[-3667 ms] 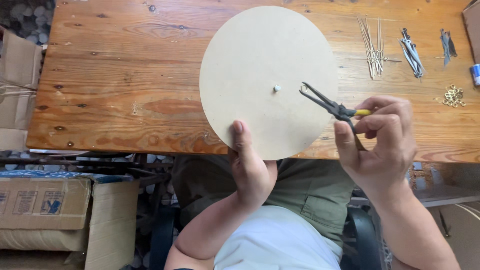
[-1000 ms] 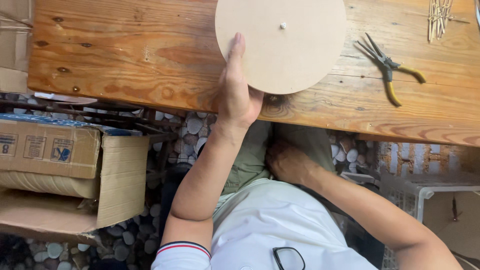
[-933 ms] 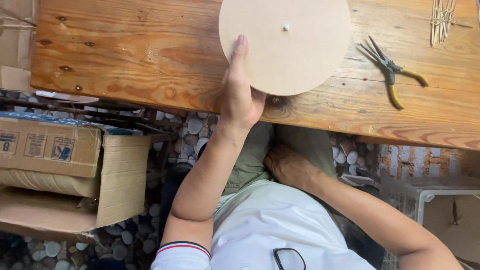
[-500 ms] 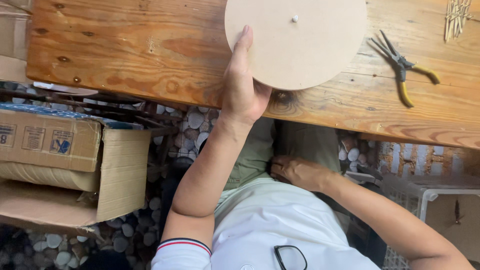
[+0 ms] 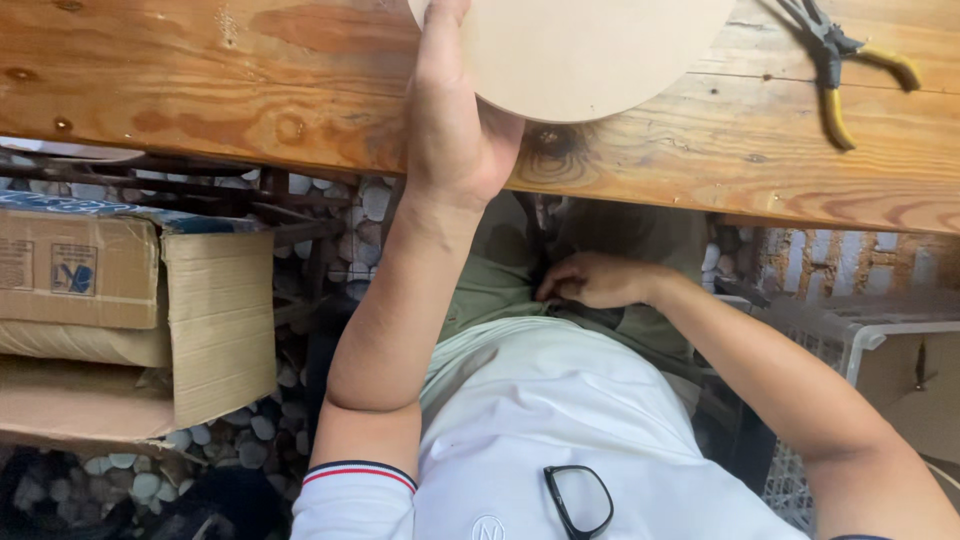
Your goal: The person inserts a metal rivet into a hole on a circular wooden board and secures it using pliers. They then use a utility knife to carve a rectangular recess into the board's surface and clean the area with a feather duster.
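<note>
My left hand (image 5: 455, 120) grips the near edge of a round pale wooden disc (image 5: 590, 50) that lies on the wooden table (image 5: 200, 90), thumb on top. My right hand (image 5: 595, 280) is down below the table edge at my lap, fingers curled against my olive trousers near the waist; whether it holds anything is hidden. Pliers with yellow handles (image 5: 840, 65) lie on the table to the right of the disc, untouched.
An open cardboard box (image 5: 130, 320) stands on the pebble floor to my left. A white plastic crate (image 5: 860, 340) sits to my right under the table. Black glasses (image 5: 580, 500) hang on my white shirt.
The pliers left my right hand and now lie on the table. My right hand went down to my lap. The view has tilted down and closer; my left hand stays on the disc.
</note>
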